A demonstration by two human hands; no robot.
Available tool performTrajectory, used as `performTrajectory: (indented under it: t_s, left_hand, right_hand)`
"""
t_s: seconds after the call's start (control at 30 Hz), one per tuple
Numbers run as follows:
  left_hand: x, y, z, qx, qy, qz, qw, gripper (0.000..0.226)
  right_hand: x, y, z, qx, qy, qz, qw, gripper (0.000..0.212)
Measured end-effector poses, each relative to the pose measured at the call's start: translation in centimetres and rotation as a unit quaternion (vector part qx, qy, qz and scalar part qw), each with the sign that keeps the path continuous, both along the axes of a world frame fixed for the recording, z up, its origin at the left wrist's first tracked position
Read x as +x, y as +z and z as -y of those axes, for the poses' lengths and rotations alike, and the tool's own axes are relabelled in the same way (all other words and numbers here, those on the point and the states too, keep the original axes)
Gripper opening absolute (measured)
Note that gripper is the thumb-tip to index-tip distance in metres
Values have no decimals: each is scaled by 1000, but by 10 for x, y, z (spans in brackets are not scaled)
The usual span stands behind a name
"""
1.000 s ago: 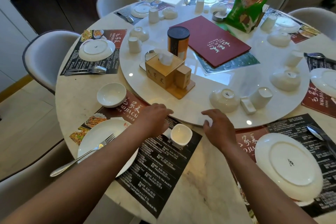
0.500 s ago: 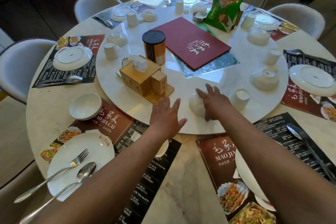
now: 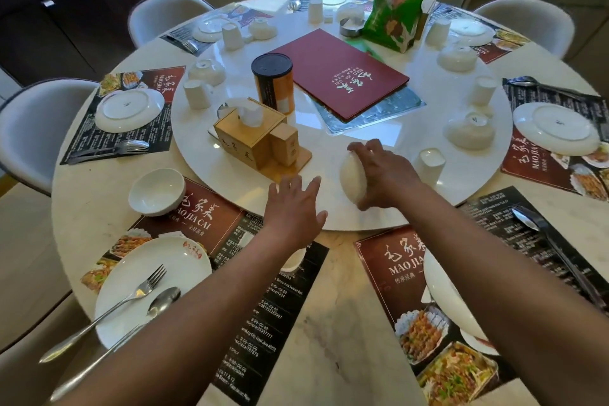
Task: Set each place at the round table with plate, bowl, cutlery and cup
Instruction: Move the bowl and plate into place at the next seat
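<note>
Both hands are out: my right hand point(image 3: 384, 175) grips the upturned bowl point(image 3: 354, 180) at centre frame on the turntable point(image 3: 329, 148); my left hand point(image 3: 293, 211) hovers spread, holding nothing. Glazed and tilted, the bowl could slip, or knock the cup point(image 3: 428, 163) just right. The placemat point(image 3: 389, 260) reads "MAO JIA".

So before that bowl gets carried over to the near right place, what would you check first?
1. Right hand grips the bowl: ok, fingers curl around it.
2. Bowl clear of the turntable: cannot tell, it is tilted on its side.
3. Left hand out of the way: ok, open, holding nothing.
4. Landing spot on the right placemat: ok, bare patch beside the plate.
5. Cup beside the bowl: ok, upside down, apart from the hand.
</note>
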State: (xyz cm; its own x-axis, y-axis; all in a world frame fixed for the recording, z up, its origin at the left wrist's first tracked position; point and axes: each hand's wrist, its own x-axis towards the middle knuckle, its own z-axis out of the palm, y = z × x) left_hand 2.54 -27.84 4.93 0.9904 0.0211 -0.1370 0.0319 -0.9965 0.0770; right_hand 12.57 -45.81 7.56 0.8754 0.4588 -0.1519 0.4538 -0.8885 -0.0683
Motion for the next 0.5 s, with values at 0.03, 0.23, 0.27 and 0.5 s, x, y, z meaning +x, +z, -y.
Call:
performTrajectory:
  t_s: [0.03,0.23,0.27,0.5]
  left_hand:
    - [-4,1,1,-6,-5,6,1000,71]
    - [-29,-1,15,-30,-32,30,999,66]
    - [-33,-3,17,-31,-38,30,998,66]
    - [-59,-6,19,-11,-69,31,997,64]
  right_hand:
    - [-14,2,7,51,-27,-2,998,124]
    - [-117,-22,35,325,-222,-8,919,109]
    - [-132,-32,36,354,-243,-4,903,106]
    - [-183,-80,29,426,-318,44,846,98]
